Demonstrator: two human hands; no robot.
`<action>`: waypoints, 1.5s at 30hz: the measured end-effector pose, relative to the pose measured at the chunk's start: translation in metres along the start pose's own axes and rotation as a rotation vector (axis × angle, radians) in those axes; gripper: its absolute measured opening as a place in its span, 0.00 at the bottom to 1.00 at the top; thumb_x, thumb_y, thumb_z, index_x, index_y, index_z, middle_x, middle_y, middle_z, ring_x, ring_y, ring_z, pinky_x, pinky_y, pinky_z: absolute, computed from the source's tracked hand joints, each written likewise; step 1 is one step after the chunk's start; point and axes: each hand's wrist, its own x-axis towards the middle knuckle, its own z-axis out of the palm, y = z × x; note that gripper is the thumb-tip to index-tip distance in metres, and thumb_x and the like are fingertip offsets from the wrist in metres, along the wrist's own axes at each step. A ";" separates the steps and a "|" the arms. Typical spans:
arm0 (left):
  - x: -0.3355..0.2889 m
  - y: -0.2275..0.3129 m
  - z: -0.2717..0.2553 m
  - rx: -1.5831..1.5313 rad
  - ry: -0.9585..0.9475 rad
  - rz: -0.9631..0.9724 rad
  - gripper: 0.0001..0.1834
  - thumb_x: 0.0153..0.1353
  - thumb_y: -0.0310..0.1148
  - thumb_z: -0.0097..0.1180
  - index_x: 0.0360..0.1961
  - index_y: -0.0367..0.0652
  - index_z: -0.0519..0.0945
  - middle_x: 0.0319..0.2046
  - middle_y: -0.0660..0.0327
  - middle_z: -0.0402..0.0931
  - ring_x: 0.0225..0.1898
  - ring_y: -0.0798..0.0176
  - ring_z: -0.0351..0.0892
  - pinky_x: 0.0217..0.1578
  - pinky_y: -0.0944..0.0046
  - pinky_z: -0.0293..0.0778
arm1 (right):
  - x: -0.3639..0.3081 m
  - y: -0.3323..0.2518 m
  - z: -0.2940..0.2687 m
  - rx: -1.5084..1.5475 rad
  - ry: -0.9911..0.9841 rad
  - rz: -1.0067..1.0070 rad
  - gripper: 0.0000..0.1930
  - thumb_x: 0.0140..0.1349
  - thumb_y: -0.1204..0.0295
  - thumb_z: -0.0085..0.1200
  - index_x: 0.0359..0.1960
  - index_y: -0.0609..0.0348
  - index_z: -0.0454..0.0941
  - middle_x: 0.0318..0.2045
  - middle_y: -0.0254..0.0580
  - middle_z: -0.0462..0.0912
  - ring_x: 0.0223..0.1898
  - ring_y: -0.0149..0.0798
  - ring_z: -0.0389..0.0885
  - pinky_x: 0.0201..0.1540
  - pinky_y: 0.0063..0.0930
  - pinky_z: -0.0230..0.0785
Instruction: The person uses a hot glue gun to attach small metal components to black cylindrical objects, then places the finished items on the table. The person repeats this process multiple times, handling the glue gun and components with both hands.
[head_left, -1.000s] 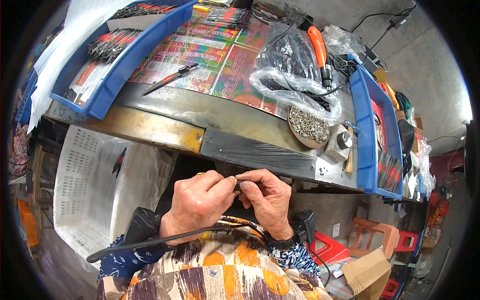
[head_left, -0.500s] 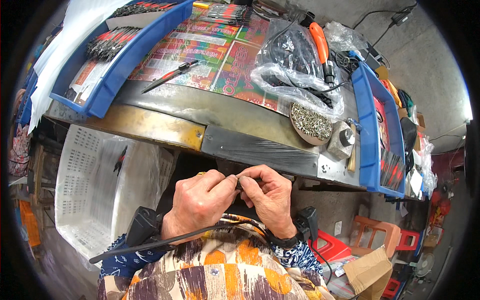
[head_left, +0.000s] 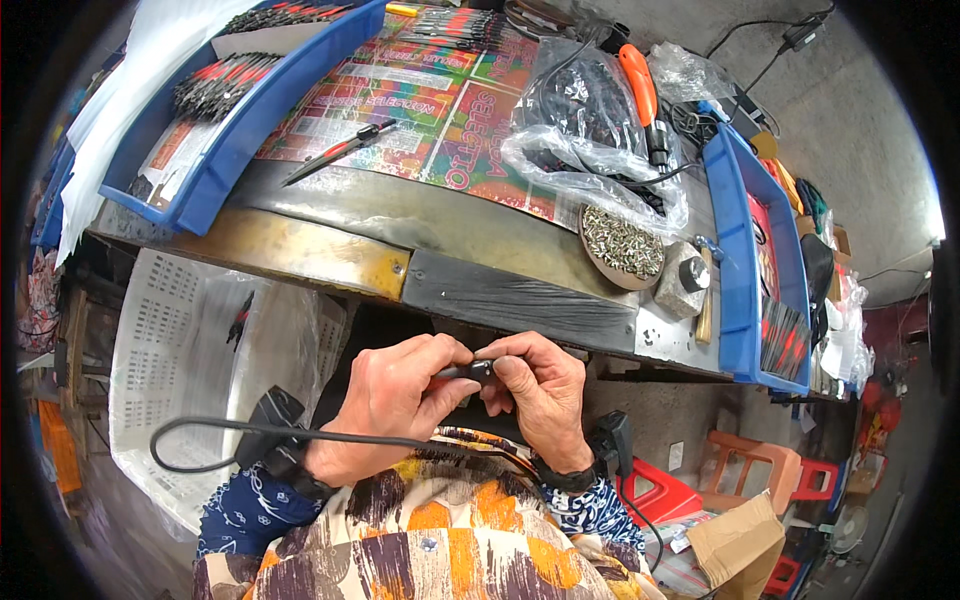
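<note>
In front of my body, just off the bench edge, my two hands meet around a small black part (head_left: 482,371). The fingers of my left hand (head_left: 378,402) are closed round its left end, and its rounded right end shows between the hands. My right hand (head_left: 545,402) pinches that end between thumb and forefinger. Most of the part is hidden by my fingers, so its kind is unclear. A slim, pointed black-and-red tool (head_left: 340,152) lies alone on the bench beyond my hands.
At the left, a blue bin (head_left: 215,180) holds several black-and-red tools; another blue bin (head_left: 738,250) stands right. Between them are a bowl of small metal pins (head_left: 622,247), a clear bag of black parts (head_left: 590,110) and an orange-handled tool (head_left: 637,85). A white basket (head_left: 175,370) sits below left.
My left hand has turned and shifted slightly, so more of the black part shows between my fingers. The cable at my left wrist has swung into a loop.
</note>
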 end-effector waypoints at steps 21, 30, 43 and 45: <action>-0.006 -0.007 -0.002 -0.866 -0.204 -0.647 0.07 0.58 0.29 0.61 0.28 0.40 0.75 0.21 0.63 0.77 0.19 0.76 0.74 0.18 0.79 0.66 | -0.003 0.001 0.005 -0.148 -0.070 -0.104 0.06 0.64 0.73 0.54 0.35 0.65 0.78 0.20 0.31 0.77 0.20 0.21 0.71 0.22 0.15 0.64; -0.011 -0.002 0.003 -0.896 -0.123 -0.605 0.08 0.57 0.28 0.61 0.27 0.39 0.75 0.20 0.62 0.76 0.18 0.75 0.72 0.18 0.77 0.67 | -0.004 0.001 0.006 -0.314 -0.009 -0.262 0.07 0.62 0.73 0.56 0.34 0.65 0.78 0.22 0.37 0.81 0.21 0.24 0.78 0.24 0.17 0.69; -0.012 -0.003 0.004 -0.873 -0.194 -0.513 0.06 0.58 0.26 0.59 0.27 0.37 0.74 0.21 0.61 0.77 0.18 0.75 0.74 0.18 0.77 0.68 | -0.007 -0.006 -0.001 -0.161 -0.109 -0.147 0.06 0.63 0.75 0.54 0.31 0.66 0.79 0.19 0.33 0.78 0.19 0.21 0.73 0.21 0.16 0.65; -0.013 -0.002 0.004 -0.850 -0.195 -0.517 0.07 0.58 0.25 0.59 0.26 0.37 0.74 0.21 0.61 0.77 0.18 0.75 0.74 0.18 0.77 0.67 | -0.004 -0.008 -0.004 -0.097 -0.162 -0.128 0.06 0.62 0.75 0.54 0.31 0.66 0.79 0.18 0.32 0.77 0.18 0.21 0.72 0.20 0.16 0.63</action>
